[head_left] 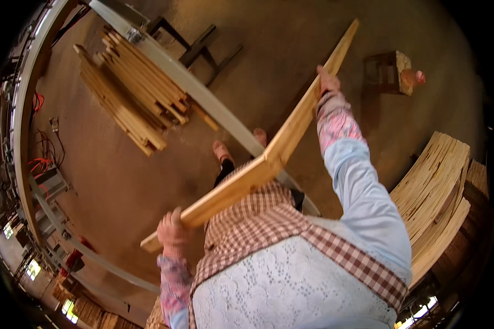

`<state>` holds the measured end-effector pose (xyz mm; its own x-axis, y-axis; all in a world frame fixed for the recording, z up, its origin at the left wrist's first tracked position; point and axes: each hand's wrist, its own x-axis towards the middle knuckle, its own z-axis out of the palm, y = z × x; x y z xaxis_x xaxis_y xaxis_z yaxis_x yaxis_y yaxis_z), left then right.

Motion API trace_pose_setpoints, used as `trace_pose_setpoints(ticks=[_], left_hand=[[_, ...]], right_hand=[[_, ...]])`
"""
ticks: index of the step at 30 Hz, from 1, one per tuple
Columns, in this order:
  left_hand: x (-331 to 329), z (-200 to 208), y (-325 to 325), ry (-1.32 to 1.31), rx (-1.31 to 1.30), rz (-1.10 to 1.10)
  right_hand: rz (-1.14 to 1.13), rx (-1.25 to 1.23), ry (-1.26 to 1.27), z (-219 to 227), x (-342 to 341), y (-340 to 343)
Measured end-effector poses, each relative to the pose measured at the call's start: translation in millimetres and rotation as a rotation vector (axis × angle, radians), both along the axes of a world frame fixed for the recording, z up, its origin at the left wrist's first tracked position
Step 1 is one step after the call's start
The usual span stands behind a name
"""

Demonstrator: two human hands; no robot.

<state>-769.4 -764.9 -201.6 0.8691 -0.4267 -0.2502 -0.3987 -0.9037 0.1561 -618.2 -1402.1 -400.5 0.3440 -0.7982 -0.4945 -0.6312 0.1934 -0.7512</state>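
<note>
A long pale wooden board (225, 189) slants across in front of my body, from the lower left up to the upper right, and looks bent near its middle. My left hand (174, 233) grips it close to its lower left end, which sticks out past the fingers. My right hand (328, 82), arm stretched out, grips the other half, and the tapering far end reaches beyond it. The middle of the board crosses in front of my checked apron (247, 222) and over a grey metal rail (208, 104). Parts of the fingers are hidden behind the board.
A pile of wooden strips (132, 88) lies left of the rail. Stacked pale boards (431, 181) stand at my right. A small stool (389, 71) is at the far right, a dark metal stand (195, 52) behind the rail. Cables (46, 148) and a curved frame (24, 109) are at the left.
</note>
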Motion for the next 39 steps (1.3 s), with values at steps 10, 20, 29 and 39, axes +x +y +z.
trace_pose_setpoints(ticks=[10, 20, 29, 39], left_hand=[[29, 250, -91, 0.180, 0.564, 0.193], [49, 294, 1, 0.075, 0.069, 0.428], [71, 223, -207, 0.076, 0.131, 0.248], [78, 143, -192, -0.075, 0.323, -0.055]], right_hand=[[-0.110, -0.056, 0.330, -69, 3, 6], [-0.194, 0.583, -0.265, -19, -23, 85], [0.687, 0.038, -0.689, -52, -88, 142], [0.251, 0.928, -0.365, 90, -91, 184]])
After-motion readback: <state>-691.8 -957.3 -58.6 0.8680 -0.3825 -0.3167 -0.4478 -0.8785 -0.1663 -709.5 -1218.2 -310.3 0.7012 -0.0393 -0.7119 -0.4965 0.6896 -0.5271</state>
